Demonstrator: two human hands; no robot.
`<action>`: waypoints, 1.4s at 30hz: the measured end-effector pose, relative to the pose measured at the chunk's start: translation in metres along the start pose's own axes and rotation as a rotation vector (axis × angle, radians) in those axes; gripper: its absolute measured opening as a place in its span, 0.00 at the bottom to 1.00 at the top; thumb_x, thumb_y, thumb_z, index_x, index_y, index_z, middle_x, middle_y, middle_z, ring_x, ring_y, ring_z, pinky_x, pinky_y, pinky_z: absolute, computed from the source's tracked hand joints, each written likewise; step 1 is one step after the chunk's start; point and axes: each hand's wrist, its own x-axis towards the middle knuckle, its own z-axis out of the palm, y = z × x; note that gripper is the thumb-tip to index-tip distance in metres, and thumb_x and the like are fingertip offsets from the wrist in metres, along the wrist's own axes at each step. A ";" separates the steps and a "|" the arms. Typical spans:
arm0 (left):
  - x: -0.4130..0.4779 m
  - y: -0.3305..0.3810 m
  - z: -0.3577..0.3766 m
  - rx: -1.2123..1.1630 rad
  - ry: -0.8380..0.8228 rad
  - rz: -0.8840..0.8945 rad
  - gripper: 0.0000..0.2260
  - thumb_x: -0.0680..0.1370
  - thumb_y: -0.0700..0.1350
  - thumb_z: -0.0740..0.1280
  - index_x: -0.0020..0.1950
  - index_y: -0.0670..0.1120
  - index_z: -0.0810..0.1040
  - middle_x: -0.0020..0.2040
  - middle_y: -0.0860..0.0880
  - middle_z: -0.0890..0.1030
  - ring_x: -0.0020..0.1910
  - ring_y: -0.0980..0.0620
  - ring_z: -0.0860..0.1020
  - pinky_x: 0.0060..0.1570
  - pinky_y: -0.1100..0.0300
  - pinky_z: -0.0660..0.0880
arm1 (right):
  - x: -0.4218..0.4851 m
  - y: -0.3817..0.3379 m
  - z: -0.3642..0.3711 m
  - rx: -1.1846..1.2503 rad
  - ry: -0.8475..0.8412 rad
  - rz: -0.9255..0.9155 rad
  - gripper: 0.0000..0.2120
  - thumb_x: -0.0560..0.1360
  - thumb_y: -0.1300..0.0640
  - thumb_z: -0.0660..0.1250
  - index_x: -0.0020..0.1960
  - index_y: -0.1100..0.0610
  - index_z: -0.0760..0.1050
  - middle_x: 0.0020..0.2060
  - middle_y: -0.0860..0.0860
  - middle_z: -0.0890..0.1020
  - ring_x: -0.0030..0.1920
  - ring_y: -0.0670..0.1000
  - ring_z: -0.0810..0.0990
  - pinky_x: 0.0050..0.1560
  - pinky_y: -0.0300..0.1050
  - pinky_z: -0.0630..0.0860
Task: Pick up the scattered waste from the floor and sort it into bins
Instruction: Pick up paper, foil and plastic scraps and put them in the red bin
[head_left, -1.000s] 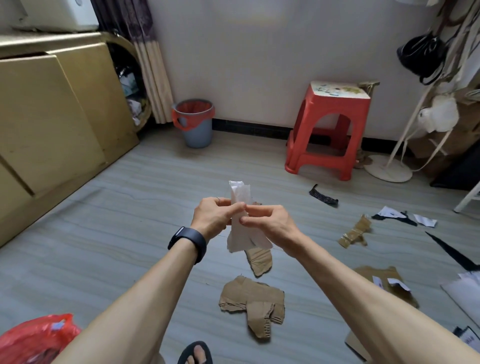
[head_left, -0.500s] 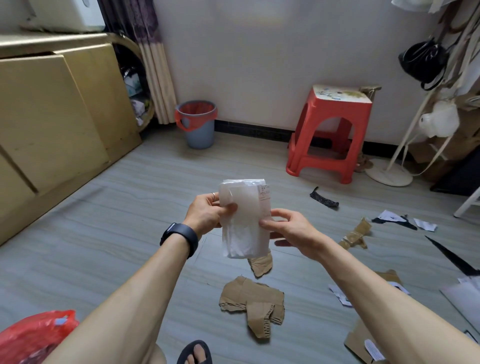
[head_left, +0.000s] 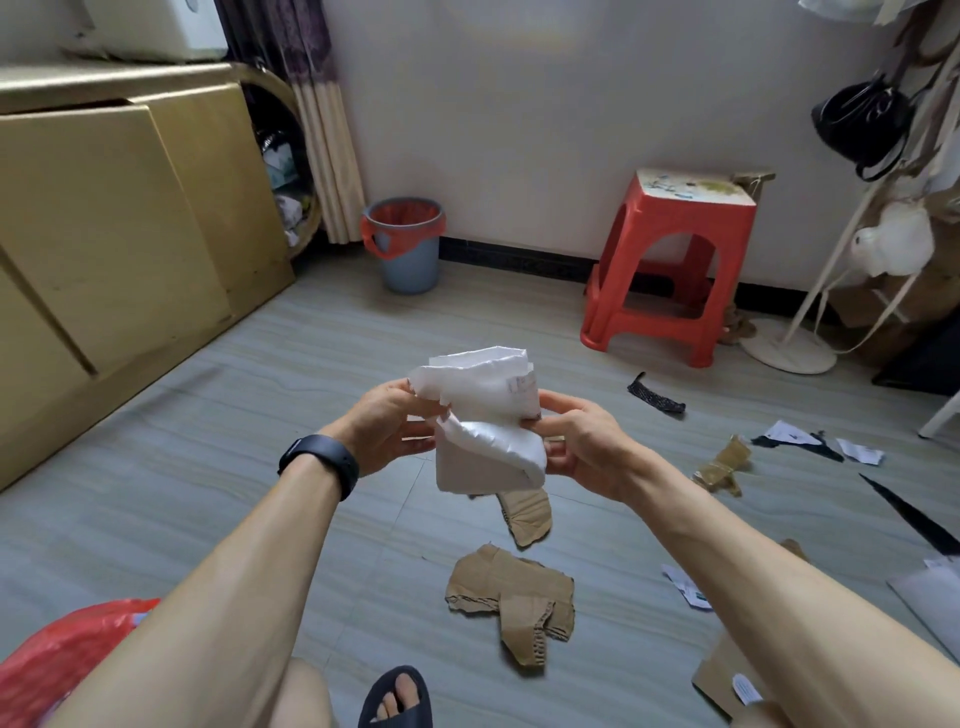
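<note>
**Q:** What can fail at this step?
**A:** The white plastic bag (head_left: 488, 415) is thin, glossy and crumpled. A loose pinch would let it slip back to the floor (head_left: 311, 364), among the cardboard scraps (head_left: 511, 597). Mis-sorting is also possible (it bears a small label, so it is probably a mailer).

**Q:** Grip status?
**A:** The left hand (head_left: 387, 431) and right hand (head_left: 582, 447) hold the bag in mid-air above the floor. The fingers (head_left: 561, 408) of both are clamped on its opposite edges.

Your plastic bag (head_left: 483, 415) is white, wristband (head_left: 322, 462) black; stool (head_left: 670, 234) red, bin (head_left: 410, 265) grey-blue with red liner (head_left: 402, 221), cardboard scraps (head_left: 511, 592) brown, floor (head_left: 208, 467) grey-streaked.
</note>
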 end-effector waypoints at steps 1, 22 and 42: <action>-0.005 0.001 -0.005 -0.067 -0.064 -0.046 0.12 0.74 0.43 0.68 0.56 0.47 0.79 0.50 0.46 0.80 0.48 0.43 0.81 0.59 0.50 0.76 | 0.000 -0.002 0.003 -0.017 0.020 -0.016 0.22 0.76 0.74 0.61 0.60 0.54 0.82 0.52 0.57 0.86 0.35 0.52 0.82 0.36 0.45 0.82; -0.146 -0.043 -0.179 1.038 0.453 -0.095 0.25 0.63 0.52 0.72 0.59 0.63 0.77 0.47 0.59 0.83 0.49 0.54 0.81 0.44 0.60 0.77 | 0.070 0.058 0.192 -0.825 -0.251 -0.094 0.17 0.70 0.65 0.66 0.42 0.46 0.87 0.52 0.59 0.85 0.43 0.57 0.78 0.45 0.44 0.75; -0.203 -0.288 -0.213 1.212 0.506 -0.818 0.31 0.75 0.65 0.53 0.77 0.68 0.46 0.80 0.45 0.48 0.71 0.34 0.58 0.70 0.41 0.57 | 0.093 0.242 0.320 -1.243 -0.670 0.014 0.23 0.77 0.48 0.63 0.67 0.55 0.64 0.62 0.59 0.77 0.60 0.62 0.77 0.56 0.51 0.74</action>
